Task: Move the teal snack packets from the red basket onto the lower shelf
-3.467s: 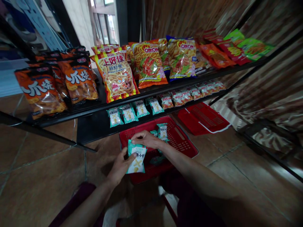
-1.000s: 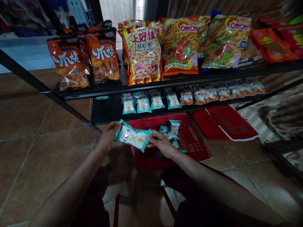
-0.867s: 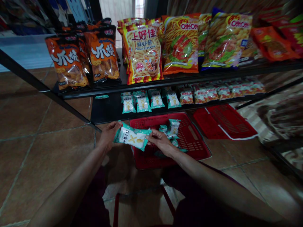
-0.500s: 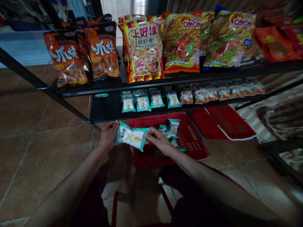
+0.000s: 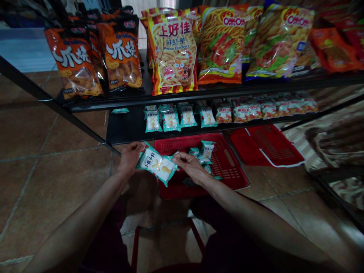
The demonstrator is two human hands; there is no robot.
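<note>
Between my two hands is a small teal-and-white snack bag, its printed front facing up and tilted down to the right. My left hand pinches its upper left end. At its right edge, the fingers of my right hand are closed on the bag. Below and behind the bag, a red shopping basket stands on the floor with several similar teal snack bags inside. More teal bags stand in a row on the lower shelf.
The upper shelf carries orange-and-black snack bags, prawn cracker bags and noodle-snack bags. Small red-and-white bags line the lower shelf's right. A second red basket with a white handle lies to the right. A slanted black shelf post is at left.
The snack bag in my hands has tilted, its right end dropping lower. Both hands keep hold of it. The whole view has shifted slightly.
</note>
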